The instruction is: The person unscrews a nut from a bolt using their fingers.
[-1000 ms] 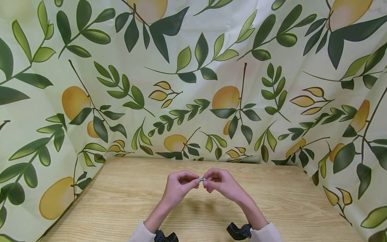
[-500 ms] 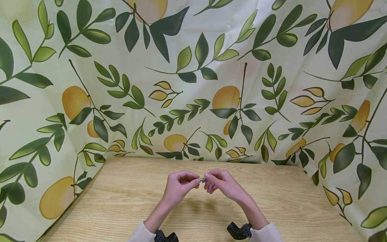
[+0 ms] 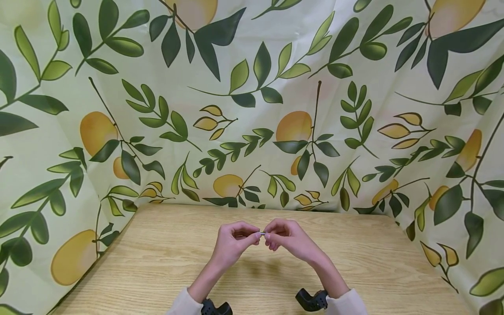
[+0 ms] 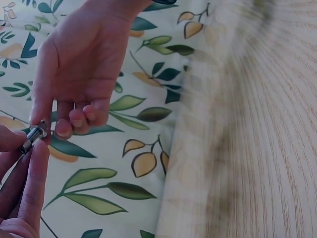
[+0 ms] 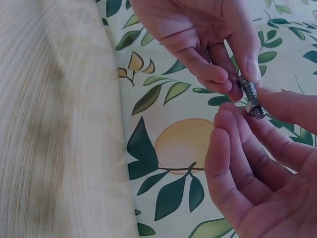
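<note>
A small metal bolt point(image 5: 248, 89) with a threaded shank is held between both hands above the table. My left hand point(image 3: 234, 240) pinches it at one end between thumb and fingers. A hex nut point(image 5: 253, 107) sits on the thread near the other end, with the bolt's tip protruding past it. My right hand point(image 3: 290, 239) has its thumb and index finger at the nut, pinching it from both sides. In the left wrist view the nut point(image 4: 42, 129) shows between the two hands' fingertips. The bolt's head end is mostly covered by the left fingers.
A light wood-grain table point(image 3: 165, 262) lies beneath the hands. Cloth printed with fruit and leaves point(image 3: 252, 131) rises behind it and along both sides. Black wrist-worn devices point(image 3: 312, 300) sit at both wrists, below pale sleeves.
The right fingers shifted round the nut half a second ago, thumb up, and are back near their earlier pose. My left hand stays still on the bolt.
</note>
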The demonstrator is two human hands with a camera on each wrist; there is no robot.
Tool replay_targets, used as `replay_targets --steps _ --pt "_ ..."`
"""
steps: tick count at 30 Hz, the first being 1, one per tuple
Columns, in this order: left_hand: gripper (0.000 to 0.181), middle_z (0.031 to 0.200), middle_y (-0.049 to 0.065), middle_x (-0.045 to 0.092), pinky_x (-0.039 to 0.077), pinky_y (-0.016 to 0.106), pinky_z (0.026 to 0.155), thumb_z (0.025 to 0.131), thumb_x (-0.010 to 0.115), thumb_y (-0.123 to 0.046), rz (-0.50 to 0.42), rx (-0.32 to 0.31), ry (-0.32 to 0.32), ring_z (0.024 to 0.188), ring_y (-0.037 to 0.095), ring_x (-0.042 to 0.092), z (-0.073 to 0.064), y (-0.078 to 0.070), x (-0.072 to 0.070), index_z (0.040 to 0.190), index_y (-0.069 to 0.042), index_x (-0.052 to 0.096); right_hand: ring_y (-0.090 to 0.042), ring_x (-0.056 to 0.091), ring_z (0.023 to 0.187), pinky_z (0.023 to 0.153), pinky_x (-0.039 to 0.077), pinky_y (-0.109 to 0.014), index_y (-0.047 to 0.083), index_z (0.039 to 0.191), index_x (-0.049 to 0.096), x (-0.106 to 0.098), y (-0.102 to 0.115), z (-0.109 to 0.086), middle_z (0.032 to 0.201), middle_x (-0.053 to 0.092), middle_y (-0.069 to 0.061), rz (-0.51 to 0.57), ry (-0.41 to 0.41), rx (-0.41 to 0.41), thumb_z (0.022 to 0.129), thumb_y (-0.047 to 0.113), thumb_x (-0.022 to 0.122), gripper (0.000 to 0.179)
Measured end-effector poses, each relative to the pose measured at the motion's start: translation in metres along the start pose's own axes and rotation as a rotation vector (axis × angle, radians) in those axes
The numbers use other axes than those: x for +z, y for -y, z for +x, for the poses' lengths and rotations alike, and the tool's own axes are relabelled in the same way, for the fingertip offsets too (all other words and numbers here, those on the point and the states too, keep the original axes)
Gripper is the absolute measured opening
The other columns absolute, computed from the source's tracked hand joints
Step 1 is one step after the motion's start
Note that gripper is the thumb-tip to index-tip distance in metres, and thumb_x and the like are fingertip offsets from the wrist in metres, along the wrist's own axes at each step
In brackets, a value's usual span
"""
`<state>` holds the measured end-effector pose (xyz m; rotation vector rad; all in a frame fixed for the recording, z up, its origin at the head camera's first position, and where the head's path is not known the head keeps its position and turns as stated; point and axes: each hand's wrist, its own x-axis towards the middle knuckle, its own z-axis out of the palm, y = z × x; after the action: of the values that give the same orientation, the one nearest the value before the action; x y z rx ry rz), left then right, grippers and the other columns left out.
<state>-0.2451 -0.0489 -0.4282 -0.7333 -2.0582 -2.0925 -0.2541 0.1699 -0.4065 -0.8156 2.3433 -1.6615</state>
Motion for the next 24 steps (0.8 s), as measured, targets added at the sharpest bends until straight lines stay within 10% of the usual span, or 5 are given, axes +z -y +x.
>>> replay_targets --steps 24 --pt "0.022 0.097 0.033 0.074 0.065 0.027 0.077 0.091 0.077 -0.003 0.001 0.005 -0.009 0.076 0.007 0.075 -0.0006 -0.0008 0.0006 0.102 0.015 0.073 -0.018 0.07 0.075 0.072 0.064 -0.032 -0.001 0.102 0.069 -0.0019 -0.0007 0.0007 0.09 0.071 -0.014 -0.011 0.03 -0.001 0.11 0.025 0.051 0.032"
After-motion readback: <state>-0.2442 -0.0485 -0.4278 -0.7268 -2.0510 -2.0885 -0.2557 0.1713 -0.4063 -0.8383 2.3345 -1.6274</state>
